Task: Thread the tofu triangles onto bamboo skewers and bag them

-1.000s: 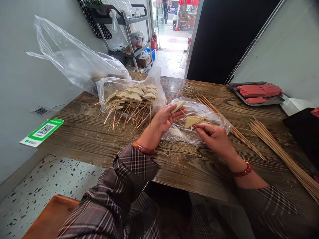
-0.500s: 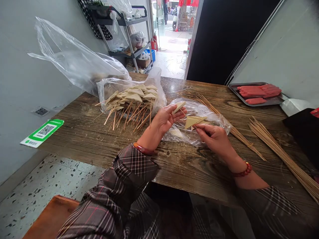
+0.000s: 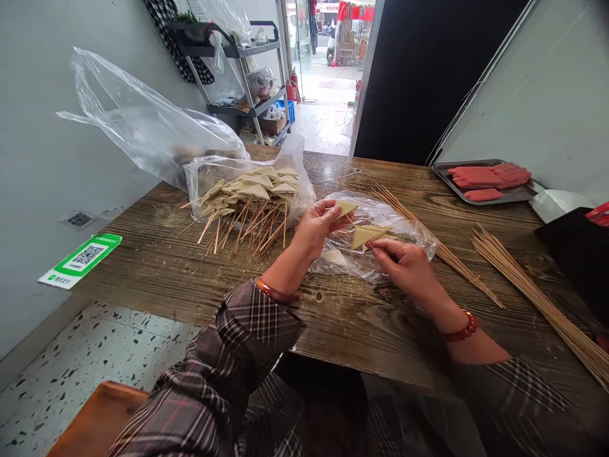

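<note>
My left hand (image 3: 316, 225) pinches a pale yellow triangular slice (image 3: 346, 208), which looks like dried tofu, between thumb and fingers. My right hand (image 3: 404, 257) is closed, its fingertips on the lower end of a thin bamboo skewer. Two or so triangular slices (image 3: 364, 237) lie along this skewer's line, just left of the right fingertips; whether they are threaded or rest on the bag behind, I cannot tell. A short bit of skewer (image 3: 351, 219) shows between them and the left hand's slice. Under both hands spreads a clear plastic bag (image 3: 337, 258).
Several skewered triangles (image 3: 257, 184) are heaped at left in an opened plastic bag (image 3: 304, 184). Loose skewers (image 3: 457, 266) and a thicker skewer bundle (image 3: 528, 285) lie at right. A dark tray (image 3: 445, 174) holds red sausage-like pieces (image 3: 490, 176). A green QR card (image 3: 83, 259) sits at the table's left edge.
The slice in my left hand has turned so its flat triangular face shows more, and the left fingers have curled in around it. My right hand stays nearly still.
</note>
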Demonstrator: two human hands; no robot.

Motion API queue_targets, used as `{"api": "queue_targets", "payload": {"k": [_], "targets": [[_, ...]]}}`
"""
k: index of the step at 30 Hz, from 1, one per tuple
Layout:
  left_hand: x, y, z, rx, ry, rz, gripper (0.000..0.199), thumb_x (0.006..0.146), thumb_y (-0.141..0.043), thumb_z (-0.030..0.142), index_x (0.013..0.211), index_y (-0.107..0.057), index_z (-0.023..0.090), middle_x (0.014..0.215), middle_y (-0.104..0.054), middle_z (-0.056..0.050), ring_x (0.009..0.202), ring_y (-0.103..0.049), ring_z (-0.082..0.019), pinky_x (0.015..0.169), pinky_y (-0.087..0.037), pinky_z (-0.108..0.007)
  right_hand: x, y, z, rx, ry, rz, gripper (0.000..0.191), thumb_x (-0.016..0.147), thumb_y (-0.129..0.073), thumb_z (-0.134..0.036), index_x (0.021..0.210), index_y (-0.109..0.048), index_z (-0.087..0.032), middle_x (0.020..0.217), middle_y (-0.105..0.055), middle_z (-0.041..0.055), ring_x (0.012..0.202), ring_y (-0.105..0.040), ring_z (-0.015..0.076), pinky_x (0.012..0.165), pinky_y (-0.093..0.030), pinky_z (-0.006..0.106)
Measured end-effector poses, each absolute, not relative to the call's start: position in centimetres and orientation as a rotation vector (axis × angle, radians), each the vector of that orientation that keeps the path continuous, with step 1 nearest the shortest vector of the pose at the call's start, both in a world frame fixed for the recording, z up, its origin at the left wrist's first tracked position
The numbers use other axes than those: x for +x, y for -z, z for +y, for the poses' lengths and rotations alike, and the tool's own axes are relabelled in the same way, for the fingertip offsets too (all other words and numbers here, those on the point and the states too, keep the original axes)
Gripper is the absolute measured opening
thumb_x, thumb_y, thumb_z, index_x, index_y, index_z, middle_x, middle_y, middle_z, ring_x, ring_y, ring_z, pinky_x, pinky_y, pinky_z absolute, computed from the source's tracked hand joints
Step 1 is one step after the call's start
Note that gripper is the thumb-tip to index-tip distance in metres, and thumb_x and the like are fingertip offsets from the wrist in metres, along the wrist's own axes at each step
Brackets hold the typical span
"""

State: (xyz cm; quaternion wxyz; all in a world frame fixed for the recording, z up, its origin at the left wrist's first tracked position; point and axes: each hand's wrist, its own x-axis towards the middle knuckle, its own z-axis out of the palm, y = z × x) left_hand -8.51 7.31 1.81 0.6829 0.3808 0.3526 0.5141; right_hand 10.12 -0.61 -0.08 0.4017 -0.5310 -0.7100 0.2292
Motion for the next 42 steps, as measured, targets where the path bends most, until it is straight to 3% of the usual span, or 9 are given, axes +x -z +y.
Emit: {"api": "queue_targets", "payload": {"k": [7,14,31,42], "targets": [[-8.0,-1.7,6.8,0.897,-1.170,0.767,0.007,0.082,-0.068,0.017,0.085,-0.065,0.011,0.081,-0.073,-0.006,0.073,-0.069,-0.012,0.083,-0.052,-0.027,9.8,0.8,-0.5,-1.330,-0.440,-1.803,0.024,0.090,-0.055,-0.028,0.097,-0.076,-0.018,0.092,-0.078,0.0074,0.078,-0.072,0.0213,0.072,-0.053,0.032],[-7.6,-1.2,6.5,0.887,-1.199,0.816,0.005,0.082,-0.065,0.015,0.080,-0.066,0.011,0.076,-0.072,-0.004,0.072,-0.068,-0.013,0.072,-0.050,-0.025,9.5,1.5,-0.6,-1.327,-0.226,-1.877,0.024,0.091,-0.053,-0.024,0.101,-0.074,-0.018,0.092,-0.078,0.0083,0.079,-0.073,0.0212,0.073,-0.054,0.031],[-7.1,-0.6,6.4,0.912,-1.200,0.802,0.024,0.070,-0.076,0.028,0.084,-0.066,0.012,0.077,-0.071,-0.005,0.069,-0.066,-0.013,0.070,-0.049,-0.026,9.0,2.1,-0.2,-1.354,-0.336,-1.778,0.021,0.091,-0.055,-0.026,0.097,-0.075,-0.020,0.093,-0.078,0.0063,0.080,-0.072,0.0202,0.072,-0.052,0.030],[-6.6,-0.3,6.2,0.903,-1.196,0.767,0.022,0.067,-0.077,0.027,0.080,-0.068,0.011,0.076,-0.072,-0.004,0.068,-0.064,-0.011,0.069,-0.049,-0.022,8.8,2.0,-0.1,-1.348,-0.391,-1.740,0.021,0.090,-0.055,-0.026,0.096,-0.074,-0.019,0.092,-0.078,0.0073,0.079,-0.071,0.0200,0.071,-0.050,0.030]]}}
